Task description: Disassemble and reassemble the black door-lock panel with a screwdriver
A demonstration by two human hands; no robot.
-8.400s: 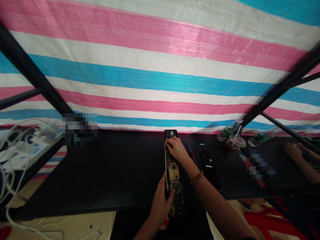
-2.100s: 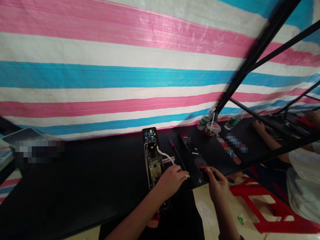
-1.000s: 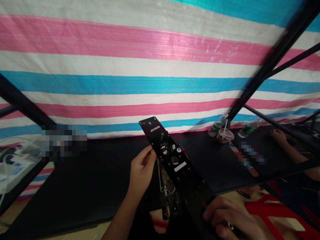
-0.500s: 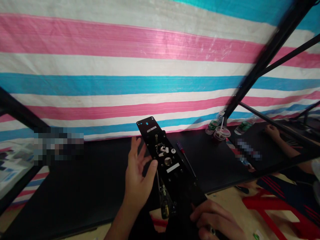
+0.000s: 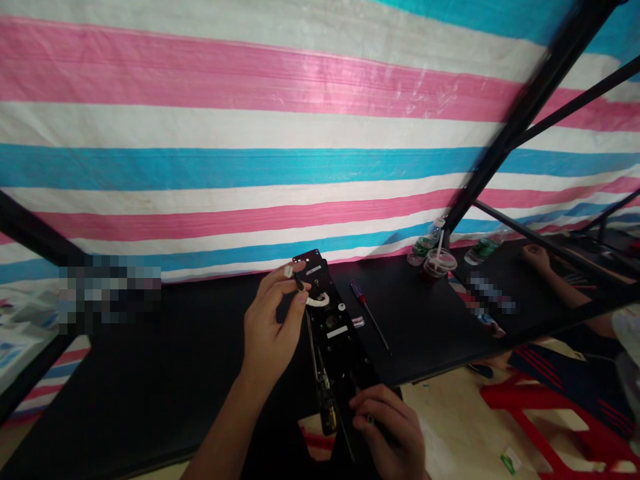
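Note:
A long black panel (image 5: pixel 345 357) with white labels, screws and a white cable (image 5: pixel 319 302) lies over the table's front edge, tilted toward me. My left hand (image 5: pixel 273 323), by the panel's upper end, pinches a small cable connector (image 5: pixel 289 271) with a white tip and black sleeve between thumb and fingers. My right hand (image 5: pixel 393 427) is closed by the panel's lower end, around something dark with a small metallic spot; what it is stays hidden. A metal mechanism (image 5: pixel 326 400) with a brass-coloured end sits along the panel's left side.
A screwdriver (image 5: pixel 370 317) lies right of the panel on the black table (image 5: pixel 165 373). Farther right are a lidded cup with a straw (image 5: pixel 440 263), bottles (image 5: pixel 483 250) and another person's arm (image 5: pixel 563 283). A red stool (image 5: pixel 530 413) stands below; black frame bars (image 5: pixel 510 137) rise at right.
My left hand has gone from open fingers beside the panel to pinching the cable connector. The white cable is now drawn out into a loop. My right hand has shifted left and up slightly.

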